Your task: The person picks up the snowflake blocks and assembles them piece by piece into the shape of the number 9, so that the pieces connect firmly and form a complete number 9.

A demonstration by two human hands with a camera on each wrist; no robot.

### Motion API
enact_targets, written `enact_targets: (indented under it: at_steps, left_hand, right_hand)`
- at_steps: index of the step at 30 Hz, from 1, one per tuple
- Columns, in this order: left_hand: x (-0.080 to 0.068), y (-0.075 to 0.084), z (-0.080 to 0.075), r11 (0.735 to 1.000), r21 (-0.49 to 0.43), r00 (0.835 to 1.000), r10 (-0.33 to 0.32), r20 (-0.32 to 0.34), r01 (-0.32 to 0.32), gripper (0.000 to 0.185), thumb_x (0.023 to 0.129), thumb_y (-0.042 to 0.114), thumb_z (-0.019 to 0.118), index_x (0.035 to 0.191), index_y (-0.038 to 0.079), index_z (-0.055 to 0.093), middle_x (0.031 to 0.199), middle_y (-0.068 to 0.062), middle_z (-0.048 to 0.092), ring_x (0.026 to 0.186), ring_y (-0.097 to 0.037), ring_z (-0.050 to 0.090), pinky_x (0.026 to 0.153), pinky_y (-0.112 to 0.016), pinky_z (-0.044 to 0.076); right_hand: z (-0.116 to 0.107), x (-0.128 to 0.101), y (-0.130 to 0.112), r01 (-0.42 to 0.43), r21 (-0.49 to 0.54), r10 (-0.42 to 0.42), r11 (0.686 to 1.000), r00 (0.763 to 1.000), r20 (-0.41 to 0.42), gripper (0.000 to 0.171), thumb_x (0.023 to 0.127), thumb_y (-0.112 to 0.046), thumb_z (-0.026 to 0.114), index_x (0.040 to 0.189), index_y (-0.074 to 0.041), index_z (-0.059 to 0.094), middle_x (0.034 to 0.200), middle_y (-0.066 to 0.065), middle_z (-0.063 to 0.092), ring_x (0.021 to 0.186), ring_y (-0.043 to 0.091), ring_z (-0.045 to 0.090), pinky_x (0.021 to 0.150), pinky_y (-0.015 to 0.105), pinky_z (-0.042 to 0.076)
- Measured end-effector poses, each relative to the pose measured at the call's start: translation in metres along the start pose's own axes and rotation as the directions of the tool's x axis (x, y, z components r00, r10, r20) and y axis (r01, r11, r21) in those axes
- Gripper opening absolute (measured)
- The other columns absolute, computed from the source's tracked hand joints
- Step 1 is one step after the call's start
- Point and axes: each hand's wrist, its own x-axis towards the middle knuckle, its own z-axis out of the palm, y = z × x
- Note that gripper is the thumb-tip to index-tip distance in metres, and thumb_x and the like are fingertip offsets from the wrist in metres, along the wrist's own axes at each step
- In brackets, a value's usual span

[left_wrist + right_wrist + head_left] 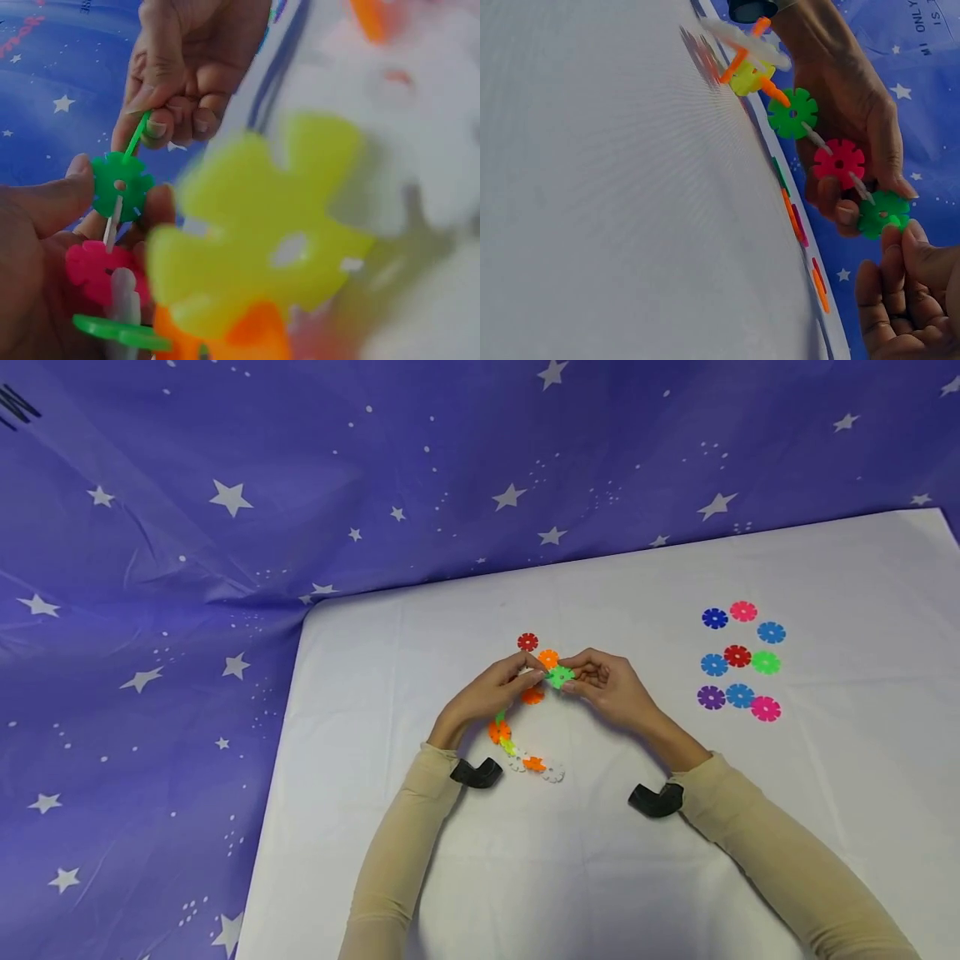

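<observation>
My left hand [491, 689] pinches a green snowflake disc [105, 176] at one end of a chain of slotted plastic discs. A bright green disc [561, 677] is pinched at its rim by my right hand [618, 689], edge to edge with that green disc. Whether their slots are fully interlocked I cannot tell. From the left hand the chain curves down with a pink disc [839, 164], another green disc [784, 120], a yellow disc [232, 195], and orange and white ones. Part of it is hidden behind the left hand in the head view.
Loose discs lie in rows at the right, among them a purple disc [711, 697] and a dark blue disc [715, 618]. Beyond the hands are a red disc [527, 642] and an orange disc [548, 657]. A starry blue cloth [450, 468] borders the white table [600, 877].
</observation>
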Motion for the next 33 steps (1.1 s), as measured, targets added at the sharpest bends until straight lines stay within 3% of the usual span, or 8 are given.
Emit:
enact_targets:
  at_steps: [12,16,19,23,28,33]
  left_hand:
    - [0.001,0.0,-0.001,1.0,-0.005,1.0,0.026,0.002,-0.026,0.02,0.103,0.018,0.051,0.111,0.004,0.062,0.08,-0.004,0.047,0.063,-0.016,0.036,0.063,-0.025,0.033]
    - [-0.001,0.003,0.0,0.999,-0.039,1.0,-0.013,0.019,0.013,0.026,0.105,0.022,0.046,0.121,0.006,0.057,0.091,-0.005,0.054,0.075,-0.016,0.046,0.073,-0.026,0.038]
    - [-0.001,0.005,0.0,0.998,-0.033,0.998,-0.045,0.036,0.047,0.032,0.106,0.029,0.041,0.131,0.01,0.05,0.109,-0.006,0.06,0.092,-0.016,0.052,0.085,-0.029,0.04]
    - [-0.002,0.008,-0.003,0.996,0.049,0.996,-0.074,0.053,0.072,0.037,0.106,0.034,0.04,0.136,0.014,0.046,0.109,-0.007,0.061,0.091,-0.019,0.052,0.085,-0.032,0.04]
    - [-0.008,0.007,-0.013,0.986,0.146,0.994,-0.096,0.061,0.086,0.031,0.104,0.027,0.044,0.131,0.016,0.054,0.1,-0.005,0.062,0.081,-0.022,0.054,0.076,-0.03,0.044]
    - [-0.014,0.004,-0.021,0.975,0.213,0.996,-0.077,0.051,0.065,0.033,0.098,0.031,0.058,0.129,0.019,0.058,0.112,0.0,0.065,0.088,-0.018,0.057,0.083,-0.031,0.046]
  right_hand:
    - [0.003,0.002,-0.003,0.019,0.003,-0.019,1.0,1.0,0.006,0.024,0.087,0.001,0.07,0.11,0.005,0.066,0.101,0.021,0.068,0.078,0.011,0.063,0.073,0.019,0.053]
    - [0.003,0.003,-0.005,0.013,0.01,-0.013,1.0,1.0,0.006,0.025,0.087,0.002,0.07,0.111,0.005,0.065,0.1,0.021,0.068,0.078,0.01,0.064,0.073,0.019,0.053]
    - [0.001,0.004,-0.007,0.012,-0.041,-0.012,0.999,1.0,0.008,0.026,0.087,-0.002,0.071,0.113,0.002,0.066,0.096,0.017,0.066,0.078,0.011,0.062,0.072,0.018,0.052]
    - [-0.002,0.004,-0.005,0.02,-0.156,-0.014,0.988,0.999,0.041,0.031,0.09,-0.009,0.071,0.119,-0.003,0.063,0.093,0.011,0.065,0.08,0.013,0.059,0.072,0.019,0.048]
    - [-0.011,0.008,0.004,0.052,-0.223,-0.043,0.974,0.998,0.047,0.037,0.09,-0.008,0.07,0.125,-0.003,0.061,0.093,0.01,0.065,0.078,0.015,0.056,0.068,0.02,0.045]
    - [-0.021,0.023,0.011,0.124,-0.3,-0.103,0.946,0.991,0.086,0.034,0.086,-0.009,0.075,0.118,-0.004,0.066,0.09,0.008,0.066,0.075,0.015,0.052,0.066,0.021,0.042]
